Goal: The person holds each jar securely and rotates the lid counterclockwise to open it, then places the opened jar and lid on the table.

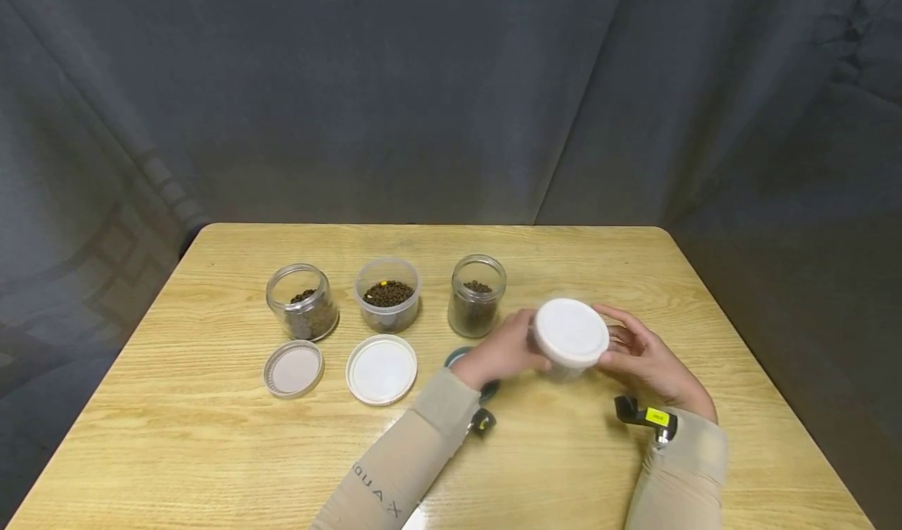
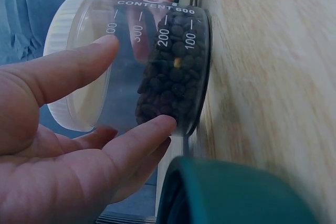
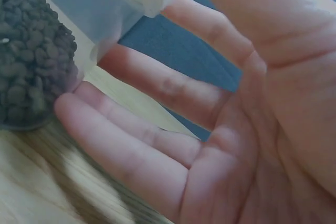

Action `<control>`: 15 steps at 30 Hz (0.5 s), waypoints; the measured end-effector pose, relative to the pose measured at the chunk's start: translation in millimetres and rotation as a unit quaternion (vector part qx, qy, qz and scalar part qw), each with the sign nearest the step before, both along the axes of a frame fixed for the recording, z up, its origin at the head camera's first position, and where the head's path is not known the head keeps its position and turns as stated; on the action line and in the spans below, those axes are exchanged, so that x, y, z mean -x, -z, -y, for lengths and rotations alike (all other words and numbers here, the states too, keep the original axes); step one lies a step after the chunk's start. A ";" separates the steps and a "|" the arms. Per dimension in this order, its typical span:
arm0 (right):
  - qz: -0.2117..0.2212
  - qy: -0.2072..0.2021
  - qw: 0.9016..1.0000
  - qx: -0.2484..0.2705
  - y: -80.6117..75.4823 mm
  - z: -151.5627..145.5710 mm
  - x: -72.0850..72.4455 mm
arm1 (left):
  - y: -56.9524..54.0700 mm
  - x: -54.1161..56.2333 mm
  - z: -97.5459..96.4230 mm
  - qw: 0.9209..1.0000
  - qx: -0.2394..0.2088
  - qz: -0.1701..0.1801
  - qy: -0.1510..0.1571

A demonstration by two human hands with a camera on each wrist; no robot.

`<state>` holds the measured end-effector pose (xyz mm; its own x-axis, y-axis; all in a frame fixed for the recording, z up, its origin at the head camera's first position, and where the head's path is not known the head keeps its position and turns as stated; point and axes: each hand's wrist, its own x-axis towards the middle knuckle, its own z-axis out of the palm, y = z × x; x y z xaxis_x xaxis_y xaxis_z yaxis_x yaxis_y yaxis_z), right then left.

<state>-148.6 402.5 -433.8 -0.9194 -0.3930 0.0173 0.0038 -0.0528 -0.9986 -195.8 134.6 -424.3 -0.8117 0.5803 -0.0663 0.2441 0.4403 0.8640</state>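
A clear plastic tub (image 2: 123, 66) with a white screw lid (image 1: 571, 331) is between both hands, on the right part of the table. Dark brown pellets (image 2: 168, 72) fill its lower part, with a small yellow piece among them, and volume marks are printed on its wall. My left hand (image 1: 507, 348) grips it from the left, thumb on the wall and fingers around the lower side. On the other side my right hand (image 1: 651, 362) holds it with spread fingers, their fingertips (image 3: 68, 103) against the wall. The tub's base is close to the tabletop; contact is unclear.
Left of the hands stand an open glass jar (image 1: 313, 315), an open plastic tub (image 1: 387, 319) and a taller open jar (image 1: 474, 315), all with brown pellets. Before them lie a pinkish lid (image 1: 294, 369), a white lid (image 1: 381, 369) and a teal lid (image 2: 236, 192), partly hidden by my left hand.
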 end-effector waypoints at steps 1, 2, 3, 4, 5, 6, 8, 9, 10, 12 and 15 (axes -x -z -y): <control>-0.001 -0.003 1.000 0.008 0.0 -0.2 0.0 | 0.1 -0.1 0.1 1.000 -0.001 0.000 0.000; -0.003 -0.006 1.000 0.015 -0.2 -0.3 -0.2 | 0.1 -0.1 0.2 1.000 -0.003 -0.001 0.001; -0.005 -0.008 1.000 0.019 -0.3 -0.4 -0.3 | 0.2 -0.1 0.3 1.000 -0.004 -0.001 0.002; -0.005 -0.010 1.000 0.021 -0.4 -0.6 -0.4 | 0.1 -0.1 0.4 1.000 -0.004 0.000 0.002; -0.006 -0.009 1.000 0.020 -0.6 -0.8 -0.7 | 0.0 -0.1 0.5 1.000 -0.006 0.000 0.003; -0.004 -0.009 1.000 0.019 -0.7 -1.0 -1.1 | 0.1 0.0 0.4 1.000 -0.006 0.000 0.004; 0.004 -0.007 1.000 0.013 -0.8 -1.4 -1.6 | 0.1 0.5 0.5 1.000 -0.009 -0.001 0.006; 0.009 -0.004 1.000 0.009 -0.6 -1.6 -1.8 | 0.2 0.8 0.4 1.000 -0.009 -0.001 0.006; 0.014 -0.002 1.000 0.006 -0.4 -1.7 -2.0 | 0.3 1.1 0.4 1.000 -0.009 -0.001 0.007; 0.022 0.001 1.000 0.003 0.0 -2.1 -2.2 | 0.4 1.5 0.4 1.000 -0.009 -0.001 0.008; 0.017 0.002 1.000 0.008 0.9 -3.1 -1.7 | -0.5 1.6 0.8 1.000 -0.013 -0.002 0.010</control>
